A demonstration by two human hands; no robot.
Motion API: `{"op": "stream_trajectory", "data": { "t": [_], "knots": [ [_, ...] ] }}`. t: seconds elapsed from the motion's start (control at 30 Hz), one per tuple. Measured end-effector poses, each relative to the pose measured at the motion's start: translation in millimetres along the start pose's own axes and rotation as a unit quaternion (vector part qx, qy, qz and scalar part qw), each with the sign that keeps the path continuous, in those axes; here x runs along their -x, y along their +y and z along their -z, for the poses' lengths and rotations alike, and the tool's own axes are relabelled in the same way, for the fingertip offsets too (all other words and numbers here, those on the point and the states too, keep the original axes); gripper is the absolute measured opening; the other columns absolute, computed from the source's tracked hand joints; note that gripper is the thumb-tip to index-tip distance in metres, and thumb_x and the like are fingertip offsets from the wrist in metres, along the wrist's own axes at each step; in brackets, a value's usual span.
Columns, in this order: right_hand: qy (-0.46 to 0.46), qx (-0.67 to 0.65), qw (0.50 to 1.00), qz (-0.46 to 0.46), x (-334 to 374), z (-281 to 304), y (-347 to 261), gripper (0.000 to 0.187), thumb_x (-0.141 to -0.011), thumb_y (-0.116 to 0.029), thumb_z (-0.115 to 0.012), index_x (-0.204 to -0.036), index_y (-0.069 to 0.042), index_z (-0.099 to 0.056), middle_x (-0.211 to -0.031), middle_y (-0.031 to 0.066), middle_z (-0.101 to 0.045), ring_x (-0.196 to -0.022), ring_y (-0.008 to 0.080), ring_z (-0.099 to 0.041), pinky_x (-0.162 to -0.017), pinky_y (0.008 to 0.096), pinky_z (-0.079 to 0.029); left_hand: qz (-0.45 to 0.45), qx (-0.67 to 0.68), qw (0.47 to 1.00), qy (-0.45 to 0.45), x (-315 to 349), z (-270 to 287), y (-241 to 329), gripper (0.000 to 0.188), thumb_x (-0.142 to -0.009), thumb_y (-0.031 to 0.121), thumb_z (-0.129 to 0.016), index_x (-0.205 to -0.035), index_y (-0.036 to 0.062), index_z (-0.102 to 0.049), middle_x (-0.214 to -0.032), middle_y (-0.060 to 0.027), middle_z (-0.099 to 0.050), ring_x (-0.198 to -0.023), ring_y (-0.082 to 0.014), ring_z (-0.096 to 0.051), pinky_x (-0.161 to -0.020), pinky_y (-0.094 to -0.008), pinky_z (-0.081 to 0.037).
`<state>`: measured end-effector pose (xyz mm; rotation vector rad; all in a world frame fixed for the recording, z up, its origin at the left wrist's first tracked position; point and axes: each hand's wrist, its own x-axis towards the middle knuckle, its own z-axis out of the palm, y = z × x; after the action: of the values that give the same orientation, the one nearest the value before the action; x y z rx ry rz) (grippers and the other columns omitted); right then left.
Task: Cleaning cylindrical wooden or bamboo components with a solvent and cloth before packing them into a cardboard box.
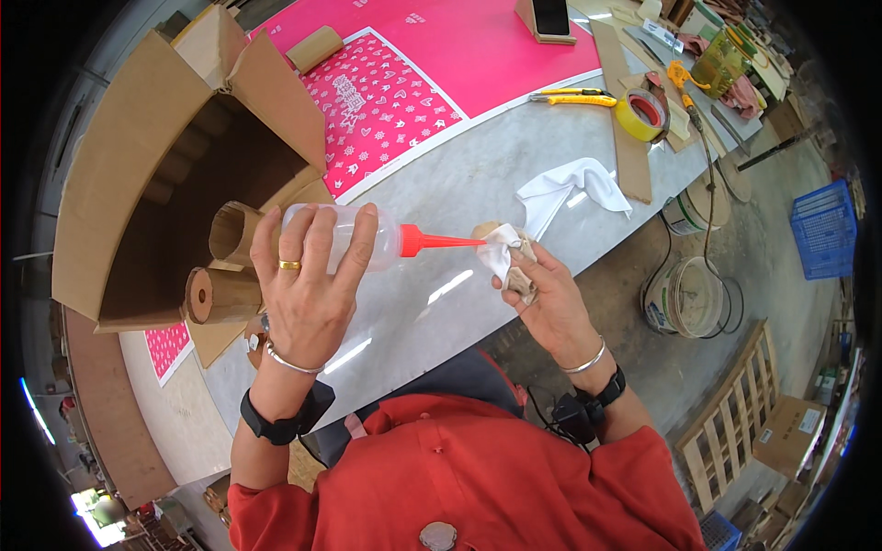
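My left hand [312,266] grips a translucent squeeze bottle [381,241] lying on its side in the air. The bottle's red cap and long red nozzle [446,241] point right, with the tip at a crumpled white and beige cloth [505,253]. That cloth is bunched in my right hand [549,294], between thumb and fingers. Both hands are over the front part of the grey-white table [404,321]. Beyond the right hand, a second white cloth [574,188] lies loosely on the tabletop.
At left stands an open cardboard box [138,174] with brown tubes [225,296] at its mouth. Pink printed sheets [395,106] cover the far table. A yellow cutter [574,96], yellow tape roll [641,115] and hot glue gun [682,75] lie at right. Buckets [684,298] stand on the floor.
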<state>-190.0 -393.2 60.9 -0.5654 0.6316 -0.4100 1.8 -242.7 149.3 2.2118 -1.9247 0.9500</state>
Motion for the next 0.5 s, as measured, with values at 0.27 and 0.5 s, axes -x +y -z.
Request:
{"op": "stream_trajectory", "data": {
  "t": [0.27, 0.5],
  "knots": [
    [-0.004, -0.008, 1.0, -0.002, -3.9, -1.4, 2.1, 0.027, -0.093, -0.015, -0.056, -0.116, -0.002, -0.053, -0.095, 0.0058, -0.06, -0.075, 0.0138, -0.06, -0.056, 0.0218, -0.045, 0.0, 0.002, 1.0, 0.0, 2.5, -2.4, -2.1, 0.058, -0.062, -0.001, -0.063, -0.118, 0.0142, -0.062, -0.105, -0.0092, -0.05, -0.106, -0.0255, -0.051, -0.1, -0.048, -0.035],
    [0.007, 0.002, 1.0, -0.006, -4.0, -2.4, 2.0, 0.027, -0.093, -0.015, -0.055, -0.116, -0.002, -0.053, -0.096, 0.0058, -0.06, -0.075, 0.0137, -0.06, -0.056, 0.0217, -0.045, 0.001, 0.01, 1.0, 0.003, 4.4, -5.5, -3.1, 0.058, -0.061, -0.001, -0.063, -0.117, 0.0133, -0.062, -0.103, -0.0095, -0.051, -0.105, -0.0255, -0.051, -0.099, -0.0485, -0.035]
  ]
}}
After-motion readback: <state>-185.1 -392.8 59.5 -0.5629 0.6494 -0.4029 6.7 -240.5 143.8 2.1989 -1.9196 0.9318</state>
